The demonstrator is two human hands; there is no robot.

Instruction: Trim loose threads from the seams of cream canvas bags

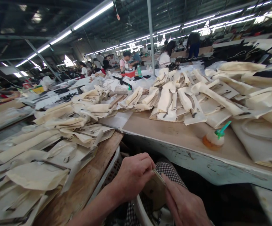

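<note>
Heaped cream fabric pieces (pixel 169 100) covered the table (pixel 173 131); at lower centre the left hand (pixel 132 175) kept no gap, its grip clamped on a tan piece (pixel 156 188), while the right hand (pixel 185 204) touched it, grip unclear.

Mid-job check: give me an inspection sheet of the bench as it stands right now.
Surface: brown table top, chipped pale edge; worn wooden bench at left.
Job's things: tan piece held over the lap.
Clutter: heaps of cream cut pieces; bottle with green nozzle; white basket.
Grip: left hand closed on the tan piece; right hand lies along it, hold unclear.
Cables: nothing seen.
Surroundings: other people at far tables; strip lights overhead.
</note>
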